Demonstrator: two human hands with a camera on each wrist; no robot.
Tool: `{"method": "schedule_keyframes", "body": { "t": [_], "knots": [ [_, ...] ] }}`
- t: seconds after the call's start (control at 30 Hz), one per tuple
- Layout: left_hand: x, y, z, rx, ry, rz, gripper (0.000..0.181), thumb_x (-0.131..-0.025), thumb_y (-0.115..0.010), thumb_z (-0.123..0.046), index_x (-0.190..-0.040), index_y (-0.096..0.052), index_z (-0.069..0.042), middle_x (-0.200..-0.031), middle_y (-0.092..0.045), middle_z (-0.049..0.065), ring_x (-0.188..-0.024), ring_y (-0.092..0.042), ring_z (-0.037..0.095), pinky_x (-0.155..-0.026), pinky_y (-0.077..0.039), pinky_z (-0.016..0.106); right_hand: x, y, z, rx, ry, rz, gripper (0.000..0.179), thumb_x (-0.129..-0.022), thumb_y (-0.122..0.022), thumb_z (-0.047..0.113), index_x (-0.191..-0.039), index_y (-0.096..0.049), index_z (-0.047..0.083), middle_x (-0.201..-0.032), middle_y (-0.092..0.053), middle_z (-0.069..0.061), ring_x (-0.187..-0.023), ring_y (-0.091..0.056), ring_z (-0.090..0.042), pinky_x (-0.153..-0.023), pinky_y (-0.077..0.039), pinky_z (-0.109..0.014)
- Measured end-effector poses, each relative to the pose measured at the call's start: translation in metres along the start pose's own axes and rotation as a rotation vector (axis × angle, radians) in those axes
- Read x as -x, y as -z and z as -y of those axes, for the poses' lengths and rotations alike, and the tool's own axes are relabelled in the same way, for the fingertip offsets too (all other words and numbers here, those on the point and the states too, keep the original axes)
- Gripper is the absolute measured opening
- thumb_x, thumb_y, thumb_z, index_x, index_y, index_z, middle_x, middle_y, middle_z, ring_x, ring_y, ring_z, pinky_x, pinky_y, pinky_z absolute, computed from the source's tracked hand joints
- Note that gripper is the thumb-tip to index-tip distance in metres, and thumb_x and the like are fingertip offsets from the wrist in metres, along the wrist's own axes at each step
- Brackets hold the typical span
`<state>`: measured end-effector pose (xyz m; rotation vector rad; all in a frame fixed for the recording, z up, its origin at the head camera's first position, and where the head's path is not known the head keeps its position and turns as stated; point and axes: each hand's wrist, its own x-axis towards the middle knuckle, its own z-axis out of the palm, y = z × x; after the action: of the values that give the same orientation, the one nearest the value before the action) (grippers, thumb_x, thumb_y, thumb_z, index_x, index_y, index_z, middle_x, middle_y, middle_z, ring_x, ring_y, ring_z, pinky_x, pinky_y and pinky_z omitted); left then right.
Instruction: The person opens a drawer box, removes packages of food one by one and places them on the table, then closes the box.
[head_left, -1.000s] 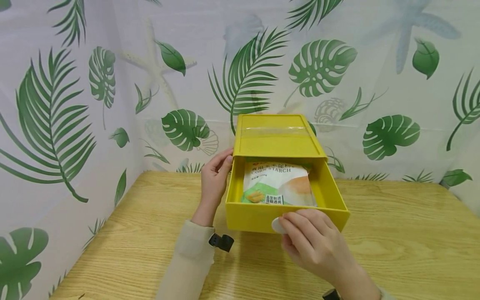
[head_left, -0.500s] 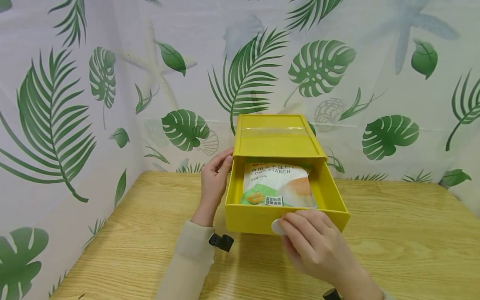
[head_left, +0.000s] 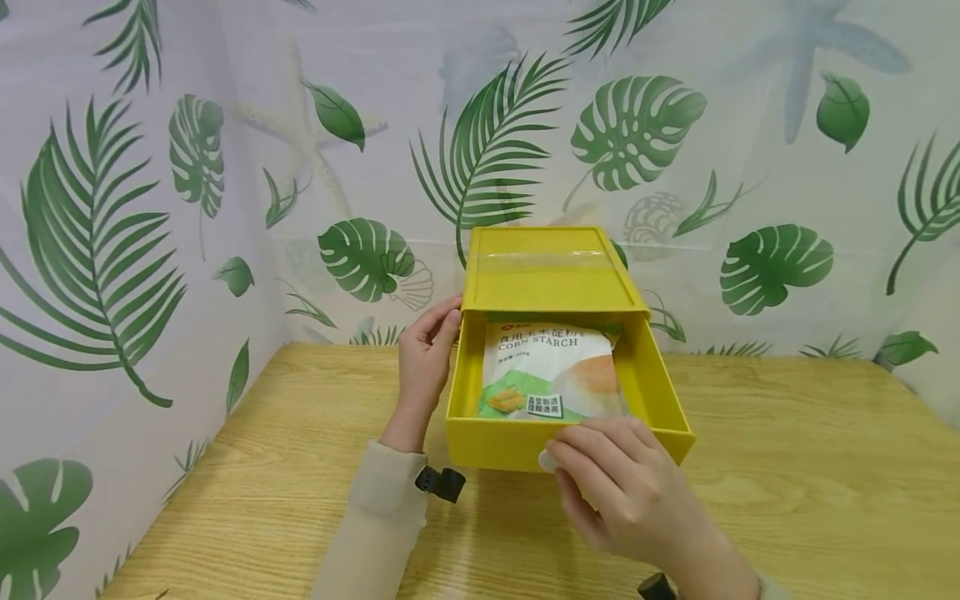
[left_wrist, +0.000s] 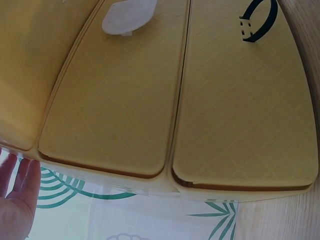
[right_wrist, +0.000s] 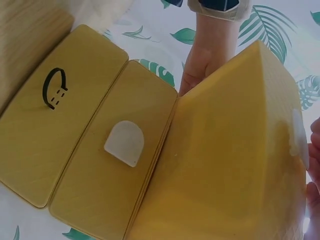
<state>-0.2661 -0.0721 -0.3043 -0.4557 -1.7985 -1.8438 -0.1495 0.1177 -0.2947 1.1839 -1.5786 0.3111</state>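
A yellow drawer cabinet (head_left: 551, 271) stands at the back of the table with its top drawer (head_left: 487, 442) pulled out. Inside this drawer lies a white and green bag of corn starch (head_left: 551, 375). My right hand (head_left: 633, 496) pinches the drawer's white pull tab (head_left: 547, 461), which is mostly hidden behind the fingers in the head view. My left hand (head_left: 423, 358) presses against the left side of the cabinet near its front edge, fingers fairly straight. Below the open drawer, the left wrist view shows two closed drawer fronts, one with a white tab (left_wrist: 129, 17).
The lowest drawer front carries a black loop handle (left_wrist: 260, 20). Clear tape (head_left: 543, 260) runs across the cabinet top. A leaf-patterned cloth (head_left: 360, 167) hangs behind and at the left of the wooden table (head_left: 795, 475).
The top drawer has come slightly further towards me with my right hand on its tab, and a little more of the bag shows. My left hand stays against the cabinet.
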Motion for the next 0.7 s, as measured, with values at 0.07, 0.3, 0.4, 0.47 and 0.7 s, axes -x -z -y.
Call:
{"method": "schedule_keyframes", "body": {
  "t": [0.07, 0.3, 0.4, 0.47, 0.7],
  "knots": [
    [0.001, 0.001, -0.003, -0.003, -0.002, -0.001, 0.025, -0.089, -0.05, -0.003, -0.109, -0.057, 0.01, -0.111, -0.057, 0.02, -0.092, -0.057, 0.024, -0.074, -0.048, 0.026, -0.001, -0.001, 0.0, 0.003, -0.002, 0.001, 0.025, -0.086, -0.045, 0.013, -0.076, -0.063, -0.001, -0.077, -0.061, -0.011, -0.067, -0.054, -0.025, -0.06, -0.043, -0.033],
    [0.001, 0.002, -0.003, 0.016, -0.01, 0.007, 0.025, -0.089, -0.051, -0.003, -0.109, -0.058, 0.01, -0.111, -0.057, 0.021, -0.092, -0.057, 0.023, -0.077, -0.049, 0.038, -0.007, -0.001, 0.001, 0.005, -0.005, -0.073, 0.025, -0.086, -0.046, 0.012, -0.072, -0.062, -0.001, -0.073, -0.061, -0.011, -0.063, -0.053, -0.025, -0.056, -0.042, -0.033],
    [0.0, 0.002, -0.002, 0.021, -0.013, 0.008, 0.025, -0.089, -0.051, -0.003, -0.108, -0.058, 0.01, -0.111, -0.057, 0.021, -0.092, -0.057, 0.025, -0.078, -0.048, 0.041, -0.011, 0.0, 0.0, 0.005, -0.02, -0.108, 0.026, -0.086, -0.046, 0.013, -0.071, -0.061, -0.002, -0.071, -0.06, -0.011, -0.062, -0.053, -0.025, -0.054, -0.04, -0.033],
    [0.0, 0.002, -0.002, 0.021, -0.014, 0.009, 0.025, -0.089, -0.051, -0.003, -0.109, -0.058, 0.01, -0.111, -0.057, 0.021, -0.093, -0.056, 0.026, -0.078, -0.048, 0.039, -0.013, 0.001, -0.002, 0.001, -0.044, -0.118, 0.027, -0.086, -0.046, 0.014, -0.071, -0.061, -0.002, -0.071, -0.059, -0.012, -0.062, -0.052, -0.026, -0.055, -0.039, -0.034],
    [-0.004, 0.004, 0.014, 0.035, -0.015, 0.023, 0.026, -0.089, -0.051, -0.007, -0.11, -0.058, 0.007, -0.112, -0.058, 0.018, -0.094, -0.057, 0.02, -0.076, -0.049, 0.026, -0.014, 0.007, -0.009, -0.037, -0.162, -0.098, 0.031, -0.088, -0.046, 0.019, -0.076, -0.061, -0.006, -0.076, -0.059, -0.015, -0.068, -0.05, -0.03, -0.064, -0.038, -0.034]
  ]
}}
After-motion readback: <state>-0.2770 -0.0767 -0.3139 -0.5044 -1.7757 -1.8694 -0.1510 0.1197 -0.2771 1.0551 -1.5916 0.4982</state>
